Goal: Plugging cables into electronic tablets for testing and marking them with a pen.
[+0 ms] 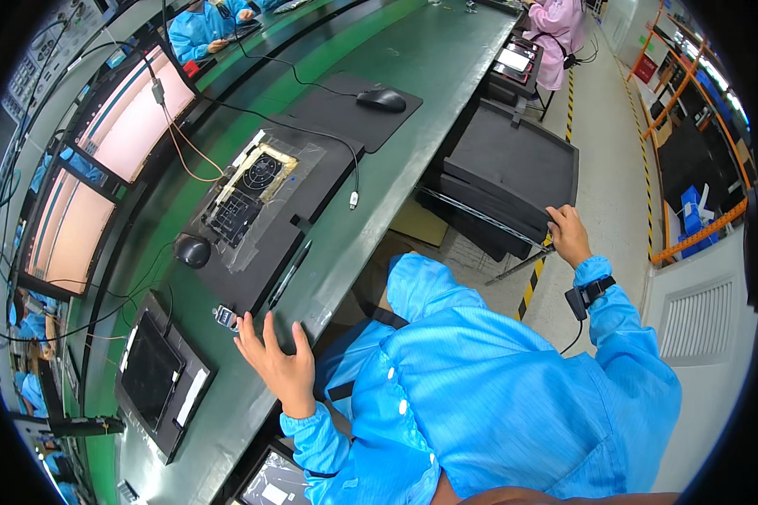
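Note:
My left hand [280, 362] is raised at the near edge of the green workbench [387, 189], fingers spread, with nothing in it. Near its fingertips lies a small device with a little dark face [225, 316]. A black pen [290, 274] rests on the bench just beyond. My right hand [569, 237] grips the near corner of a black tray [522, 156] on a stand beside the bench; its fingers curl over the rim. A black mat [312, 198] on the bench carries a taped-down fixture [248, 189] with dark printed patterns.
A black mouse [381, 100] sits on a mouse pad, another mouse [192, 250] by the fixture. A loose cable ends in a white plug [354, 200]. A dark panel [153, 370] lies at left, below lit monitors [67, 231]. A co-worker in pink [556, 34] sits beyond the tray.

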Demonstrator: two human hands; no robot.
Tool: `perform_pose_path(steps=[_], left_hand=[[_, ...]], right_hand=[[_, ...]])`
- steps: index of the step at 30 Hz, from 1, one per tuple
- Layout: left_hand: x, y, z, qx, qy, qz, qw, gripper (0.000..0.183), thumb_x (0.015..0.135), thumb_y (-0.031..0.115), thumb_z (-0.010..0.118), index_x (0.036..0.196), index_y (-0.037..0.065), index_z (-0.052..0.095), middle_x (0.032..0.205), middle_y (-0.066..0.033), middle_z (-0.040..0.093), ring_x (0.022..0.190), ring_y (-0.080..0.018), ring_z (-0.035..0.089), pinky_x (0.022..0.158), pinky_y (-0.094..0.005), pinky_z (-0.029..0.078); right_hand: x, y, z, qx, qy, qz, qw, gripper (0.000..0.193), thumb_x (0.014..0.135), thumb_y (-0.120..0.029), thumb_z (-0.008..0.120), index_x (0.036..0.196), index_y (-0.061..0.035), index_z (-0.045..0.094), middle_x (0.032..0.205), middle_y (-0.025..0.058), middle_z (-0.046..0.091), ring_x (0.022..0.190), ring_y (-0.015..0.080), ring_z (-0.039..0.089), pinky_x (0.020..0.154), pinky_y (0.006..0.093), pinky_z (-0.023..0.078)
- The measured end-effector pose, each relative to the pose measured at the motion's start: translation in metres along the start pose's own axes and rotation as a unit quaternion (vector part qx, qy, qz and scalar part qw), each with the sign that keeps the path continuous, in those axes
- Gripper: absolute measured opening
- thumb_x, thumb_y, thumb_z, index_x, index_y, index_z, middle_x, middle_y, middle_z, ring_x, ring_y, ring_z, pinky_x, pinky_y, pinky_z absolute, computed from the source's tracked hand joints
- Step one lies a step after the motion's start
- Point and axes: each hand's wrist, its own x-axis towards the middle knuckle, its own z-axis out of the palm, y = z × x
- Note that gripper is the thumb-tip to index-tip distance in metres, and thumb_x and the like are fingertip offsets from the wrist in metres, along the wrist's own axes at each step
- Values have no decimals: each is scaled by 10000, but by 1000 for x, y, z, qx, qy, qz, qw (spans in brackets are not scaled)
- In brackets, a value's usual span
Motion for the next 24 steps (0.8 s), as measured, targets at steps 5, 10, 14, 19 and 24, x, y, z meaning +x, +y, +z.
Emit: perform_pose_path(steps=[5,10,14,19,24], left_hand=[[2,3,1,19,1,2,1000,456,988,228,814,1387,29,718,1663,-224,523,1614,-437,425,1345,-638,278],[1,4,1,33,-4,1,999,468,987,223,816,1397,25,708,1659,-222,527,1608,-440,433,1336,-641,294],[2,4,4,6,13,8,1000,511,957,204,829,1407,4,692,1637,-240,541,1569,-472,463,1314,-640,324],[3,5,-1,-9,28,-3,1000,576,906,198,861,1410,-19,681,1598,-273,554,1530,-491,498,1296,-623,355],[1,6,0,-19,94,-13,995,461,869,129,864,1294,-2,742,1468,-222,647,1431,-453,601,1211,-587,475]], right_hand=[[-3,3,6,-2,-4,-18,1000,371,975,-23,751,1345,-56,736,1113,136,628,1089,367,636,943,471,552],[9,-18,-5,-82,19,-41,996,416,959,-72,775,1371,-44,720,1228,166,661,1188,389,638,1021,489,535],[40,-64,-6,-31,72,-119,990,426,948,-100,781,1360,-29,705,1328,190,674,1253,410,635,1070,505,522],[78,-205,56,247,-138,-196,939,176,970,-138,756,1101,-24,785,1010,187,762,986,414,723,886,514,592],[68,-361,59,430,-375,-452,686,244,1041,-307,761,1079,-73,821,1060,159,814,987,373,772,878,492,619]])
